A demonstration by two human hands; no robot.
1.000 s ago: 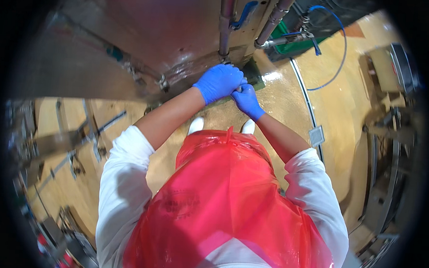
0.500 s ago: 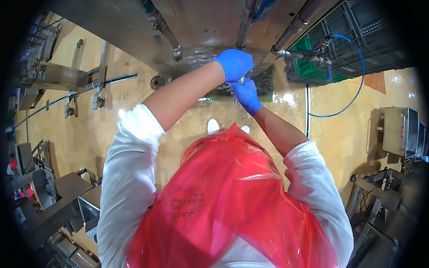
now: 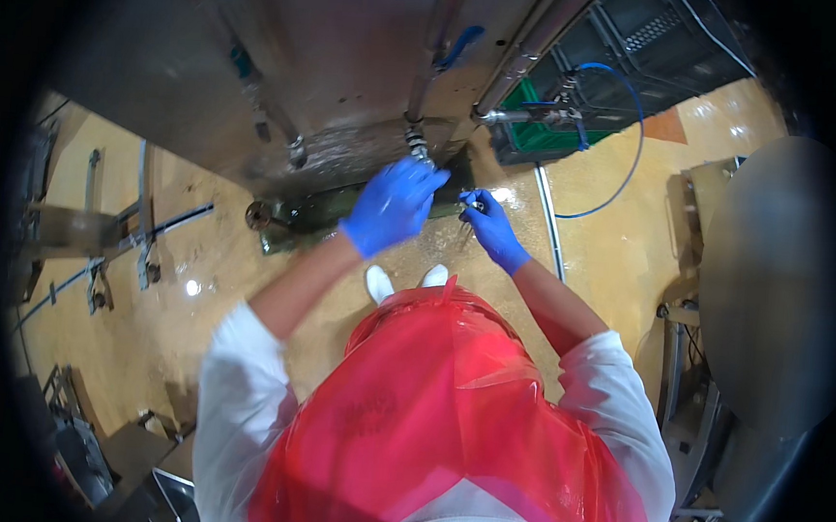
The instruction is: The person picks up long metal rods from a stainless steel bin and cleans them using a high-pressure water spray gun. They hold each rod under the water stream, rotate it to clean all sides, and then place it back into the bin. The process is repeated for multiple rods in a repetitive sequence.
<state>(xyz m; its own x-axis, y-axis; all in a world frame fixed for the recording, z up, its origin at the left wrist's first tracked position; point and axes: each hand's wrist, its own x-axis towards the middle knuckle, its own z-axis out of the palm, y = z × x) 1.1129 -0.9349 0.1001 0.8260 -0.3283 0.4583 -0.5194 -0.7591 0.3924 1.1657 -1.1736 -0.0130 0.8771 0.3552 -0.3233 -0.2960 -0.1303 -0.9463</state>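
Firstly, at the left side of the frame, a metal stand (image 3: 81, 229) is on the yellowish floor (image 3: 165, 340). In the upper left, a pipe (image 3: 296, 150) with a teal handle runs down along the large metal panel (image 3: 345, 52). Near the upper middle, the left hand (image 3: 393, 206), in a blue glove, is blurred, so I cannot tell if it is closed or holds something. Its fingers are just below a metal coupling (image 3: 417, 143); whether they touch it is not clear. To the right of these fingers, and apart from them, lies a small metal piece (image 3: 478, 206), at the fingertips of the right hand (image 3: 497, 237). This hand, also gloved in blue, is closed narrowly around it. Further right, in the upper right, are a green crate (image 3: 534, 133) and a looped blue hose (image 3: 636, 150).
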